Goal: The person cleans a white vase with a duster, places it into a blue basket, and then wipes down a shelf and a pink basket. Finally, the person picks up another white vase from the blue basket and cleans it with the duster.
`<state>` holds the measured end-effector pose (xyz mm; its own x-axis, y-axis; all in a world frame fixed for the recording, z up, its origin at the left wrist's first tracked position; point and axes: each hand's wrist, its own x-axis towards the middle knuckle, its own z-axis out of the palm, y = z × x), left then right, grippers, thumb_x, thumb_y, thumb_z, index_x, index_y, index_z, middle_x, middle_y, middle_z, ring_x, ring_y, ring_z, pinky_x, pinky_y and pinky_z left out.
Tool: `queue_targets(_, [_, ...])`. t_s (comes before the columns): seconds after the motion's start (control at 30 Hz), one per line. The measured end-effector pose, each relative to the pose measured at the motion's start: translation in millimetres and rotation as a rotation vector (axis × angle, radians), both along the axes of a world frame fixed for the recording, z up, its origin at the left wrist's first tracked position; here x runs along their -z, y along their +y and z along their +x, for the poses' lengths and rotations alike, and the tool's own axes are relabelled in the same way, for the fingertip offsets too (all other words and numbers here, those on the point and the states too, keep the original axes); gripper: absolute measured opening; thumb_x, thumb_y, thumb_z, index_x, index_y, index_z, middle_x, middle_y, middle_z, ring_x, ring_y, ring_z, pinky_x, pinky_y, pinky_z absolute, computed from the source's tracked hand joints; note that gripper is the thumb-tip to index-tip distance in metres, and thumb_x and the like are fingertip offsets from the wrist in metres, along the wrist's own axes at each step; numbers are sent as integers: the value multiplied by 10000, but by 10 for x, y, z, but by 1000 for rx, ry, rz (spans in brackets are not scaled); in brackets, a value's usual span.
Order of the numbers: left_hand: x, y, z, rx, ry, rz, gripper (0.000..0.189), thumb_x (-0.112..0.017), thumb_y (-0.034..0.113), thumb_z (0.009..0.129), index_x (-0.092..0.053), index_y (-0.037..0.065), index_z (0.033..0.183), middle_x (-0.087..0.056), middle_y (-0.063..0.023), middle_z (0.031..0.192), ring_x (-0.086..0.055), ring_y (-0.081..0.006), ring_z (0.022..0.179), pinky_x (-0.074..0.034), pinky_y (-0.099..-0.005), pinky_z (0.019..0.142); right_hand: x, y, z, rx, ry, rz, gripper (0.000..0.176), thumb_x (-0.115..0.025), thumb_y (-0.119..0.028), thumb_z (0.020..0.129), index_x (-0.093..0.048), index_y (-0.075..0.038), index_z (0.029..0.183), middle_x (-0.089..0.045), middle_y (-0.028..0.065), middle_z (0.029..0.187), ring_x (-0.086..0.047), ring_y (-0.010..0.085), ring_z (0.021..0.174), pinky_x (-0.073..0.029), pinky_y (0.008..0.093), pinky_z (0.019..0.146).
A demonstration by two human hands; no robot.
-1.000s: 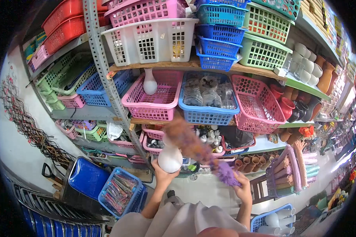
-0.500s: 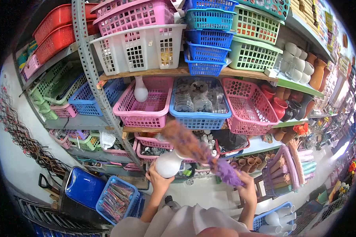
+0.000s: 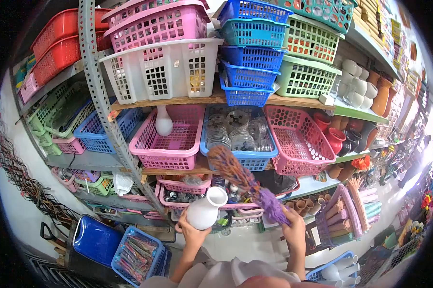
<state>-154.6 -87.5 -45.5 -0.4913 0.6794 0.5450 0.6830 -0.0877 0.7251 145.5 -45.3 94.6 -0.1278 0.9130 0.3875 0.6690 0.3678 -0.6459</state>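
My left hand (image 3: 192,234) is wrapped round the body of a white vase (image 3: 202,215), which leans to the right with its flared mouth turned up. In my right hand (image 3: 294,229) is a fluffy duster (image 3: 245,185), gripped at its purple end. Its orange-brown head points up and to the left, above the vase and apart from its rim in the picture. Beyond the hands, another white vase (image 3: 164,124) stands in a pink basket (image 3: 164,163) on the shelf. A blue basket (image 3: 240,161) beside it holds stacked clear round items.
A perforated metal post (image 3: 101,91) rises left of the baskets. Stacked blue baskets (image 3: 251,78) and a white basket (image 3: 130,72) fill the shelf above. At lower left sits a blue basket of packets (image 3: 137,254); at lower right, a blue basket (image 3: 317,274) of white vases.
The duster, blurred and across the vase's mouth before, now shows sharply and apart from it. The vase's opening has come into sight. The whole view has shifted, with the shelves lower in it.
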Motion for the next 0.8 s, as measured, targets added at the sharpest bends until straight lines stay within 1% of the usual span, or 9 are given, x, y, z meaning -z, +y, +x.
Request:
queue_targets(0.13, [-90,59,-120,47,-59,-22,1008,-863,199,495,-248,43,1277,-418,-187,1321,-369,-334,1243,-152,-499,999,-113,221,-89,90,160,-21,514,-608,-2,703,-580,-43,1215,-609,194,997,-603,357,904,-474,365,804])
queue_targets(0.27, [-122,218,-314,93,-97,19,1023,-868,144,497,-232,19,1289,-354,-219,1306,-297,-364,1217,-194,-485,1012,-292,750,-269,236,14,109,579,-559,-75,772,-460,-79,1342,-539,243,1112,-580,391,968,-470,419,825])
queue_targets(0.33, [-157,291,-391,92,-153,93,1033,-872,160,493,-233,15,1291,-340,-214,1306,-279,-361,1220,-199,-492,1009,-444,1080,-447,258,-39,120,622,-501,-41,788,-376,-79,1396,-528,247,1115,-557,407,1007,-443,411,891])
queue_targets(0.4, [-243,344,-444,74,-152,47,1054,-874,168,489,-226,16,1306,-328,-207,1298,-263,-359,1219,-206,-497,1005,-429,1529,-602,249,-75,200,638,-497,-34,799,-337,-96,1414,-514,265,1114,-537,439,1006,-443,441,876])
queue_targets(0.47, [-338,431,-526,84,-130,27,1064,-873,179,490,-224,18,1318,-332,-198,1290,-266,-357,1217,-209,-501,999,-483,1946,-808,310,-154,273,488,-529,-61,815,-424,-55,1292,-544,283,1042,-555,466,939,-459,493,794])
queue_targets(0.53, [-498,514,-606,98,-120,12,1069,-871,188,491,-226,20,1326,-335,-192,1287,-273,-355,1212,-212,-506,993,-529,2332,-1010,361,-300,211,466,-595,-54,735,-463,-30,1181,-535,251,1022,-585,415,909,-496,477,761])
queue_targets(0.6, [-674,611,-722,65,79,-67,1062,-874,201,494,-235,21,1324,-336,-188,1285,-290,-350,1203,-224,-502,990,-545,2624,-1190,327,-395,201,430,-600,-62,727,-486,-40,1141,-542,241,1017,-594,405,902,-506,469,746])
queue_targets(0.73, [-807,880,-946,126,4,30,1069,-887,194,497,-212,37,1311,-337,-186,1274,-323,-325,1201,-267,-476,988,-572,2848,-1340,292,-576,165,318,-601,-103,729,-574,-60,1043,-553,228,1024,-609,397,888,-522,440,729])
queue_targets(0.8, [-950,991,-1058,180,-30,38,1059,-884,164,504,-203,43,1306,-332,-196,1284,-322,-317,1215,-286,-468,986,-552,2868,-1393,280,-528,120,249,-612,-190,761,-627,-69,978,-533,223,1060,-579,408,951,-505,463,762])
